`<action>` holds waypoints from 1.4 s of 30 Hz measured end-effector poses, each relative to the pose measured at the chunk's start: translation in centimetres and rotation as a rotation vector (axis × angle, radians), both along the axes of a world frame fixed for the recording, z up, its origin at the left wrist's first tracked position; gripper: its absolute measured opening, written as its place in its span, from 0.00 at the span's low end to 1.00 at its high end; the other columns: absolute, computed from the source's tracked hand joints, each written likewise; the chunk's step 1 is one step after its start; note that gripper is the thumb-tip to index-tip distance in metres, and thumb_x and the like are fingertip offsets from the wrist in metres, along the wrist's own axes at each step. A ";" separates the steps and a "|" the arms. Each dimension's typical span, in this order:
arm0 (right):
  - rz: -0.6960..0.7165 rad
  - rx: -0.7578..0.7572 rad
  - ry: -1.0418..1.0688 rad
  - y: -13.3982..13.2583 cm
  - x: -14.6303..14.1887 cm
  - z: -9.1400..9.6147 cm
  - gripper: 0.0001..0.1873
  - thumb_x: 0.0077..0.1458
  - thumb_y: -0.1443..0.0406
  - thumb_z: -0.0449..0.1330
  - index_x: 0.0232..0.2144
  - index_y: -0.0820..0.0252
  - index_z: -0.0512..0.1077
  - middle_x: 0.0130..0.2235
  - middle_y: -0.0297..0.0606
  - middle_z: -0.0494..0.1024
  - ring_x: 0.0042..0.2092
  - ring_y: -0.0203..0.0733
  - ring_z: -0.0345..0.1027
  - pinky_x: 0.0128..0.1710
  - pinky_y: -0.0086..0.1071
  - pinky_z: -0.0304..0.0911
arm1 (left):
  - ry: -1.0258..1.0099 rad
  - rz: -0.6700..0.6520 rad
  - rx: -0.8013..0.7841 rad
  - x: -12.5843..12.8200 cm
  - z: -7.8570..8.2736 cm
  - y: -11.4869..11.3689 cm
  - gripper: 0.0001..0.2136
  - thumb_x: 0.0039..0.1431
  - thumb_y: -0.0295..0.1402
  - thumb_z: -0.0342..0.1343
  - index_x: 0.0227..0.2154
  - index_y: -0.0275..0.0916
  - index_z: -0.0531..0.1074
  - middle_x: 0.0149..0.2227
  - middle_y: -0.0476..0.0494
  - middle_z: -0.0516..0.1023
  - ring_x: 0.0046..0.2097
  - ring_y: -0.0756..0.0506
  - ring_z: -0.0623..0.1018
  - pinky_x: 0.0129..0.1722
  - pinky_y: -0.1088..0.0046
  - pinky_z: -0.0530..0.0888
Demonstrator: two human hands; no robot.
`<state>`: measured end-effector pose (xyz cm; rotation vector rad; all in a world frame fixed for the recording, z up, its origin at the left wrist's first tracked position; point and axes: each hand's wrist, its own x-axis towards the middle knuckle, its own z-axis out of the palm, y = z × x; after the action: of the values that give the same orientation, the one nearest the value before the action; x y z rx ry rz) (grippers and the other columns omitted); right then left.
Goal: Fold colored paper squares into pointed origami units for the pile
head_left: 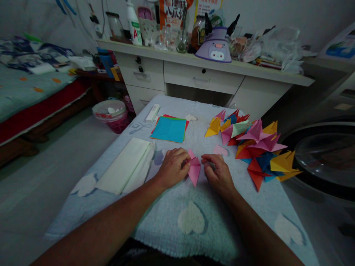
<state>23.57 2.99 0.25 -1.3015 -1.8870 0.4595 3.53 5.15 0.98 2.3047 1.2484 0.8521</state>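
Observation:
A partly folded pink origami paper (195, 170) is upright between my hands, pointed at its lower end. My left hand (175, 166) pinches its left edge between thumb and fingers. Just to the right of the paper, my right hand (217, 170) hovers with its thumb and fingers apart, a small gap between it and the paper. Farther back on the cloth lies a stack of square paper (169, 128), blue on top with red and green edges showing. At the right is a pile of folded paper cranes (257, 138) in several colours.
A cloth with heart patterns covers the table (191, 221). A folded whitish sheet (126, 164) lies at the left, and a small white box (152, 113) behind it. A cluttered white desk (203, 75) stands beyond, a waste bin (112, 114) at the left, a washing machine (327, 155) at the right.

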 end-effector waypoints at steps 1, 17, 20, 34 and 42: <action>0.021 0.002 -0.014 0.0 -0.1 0.1 0.12 0.56 0.69 0.56 0.42 0.56 0.72 0.38 0.39 0.76 0.43 0.47 0.66 0.45 0.42 0.61 | 0.013 -0.016 -0.010 0.0 -0.1 0.0 0.03 0.56 0.27 0.54 0.31 0.40 0.71 0.36 0.47 0.74 0.42 0.44 0.73 0.43 0.64 0.64; 0.049 0.023 0.003 0.1 -0.8 -0.1 0.04 0.56 0.67 0.60 0.37 0.56 0.71 0.36 0.38 0.72 0.40 0.43 0.65 0.41 0.38 0.61 | -0.357 -0.060 -0.175 1.1 -0.5 0.2 0.03 0.58 0.29 0.58 0.32 0.40 0.76 0.34 0.48 0.74 0.40 0.47 0.75 0.42 0.70 0.70; 0.033 0.074 0.092 -0.2 -1.0 0.4 0.02 0.57 0.67 0.59 0.35 0.55 0.70 0.36 0.37 0.71 0.40 0.42 0.65 0.41 0.37 0.62 | -0.368 -0.043 -0.172 1.1 -0.5 0.2 0.03 0.58 0.27 0.57 0.31 0.39 0.76 0.34 0.48 0.74 0.39 0.48 0.75 0.41 0.71 0.70; 0.108 -0.016 0.178 -0.9 -1.6 1.4 0.04 0.56 0.68 0.59 0.34 0.55 0.72 0.36 0.36 0.71 0.41 0.42 0.66 0.43 0.38 0.62 | -0.399 -0.039 -0.148 1.2 -0.3 -0.2 0.03 0.55 0.26 0.60 0.30 0.40 0.77 0.33 0.48 0.75 0.38 0.47 0.76 0.41 0.70 0.71; 0.085 -0.176 0.297 -0.7 -1.7 1.6 0.09 0.57 0.62 0.58 0.27 0.57 0.72 0.29 0.34 0.71 0.34 0.39 0.65 0.36 0.33 0.61 | -0.229 -0.039 -0.010 1.1 0.1 -0.4 0.04 0.56 0.27 0.59 0.29 0.42 0.78 0.31 0.49 0.79 0.38 0.46 0.76 0.43 0.65 0.68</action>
<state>21.87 2.31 1.89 -1.1917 -1.6854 0.8324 4.61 4.80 1.06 2.1451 1.1026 1.0595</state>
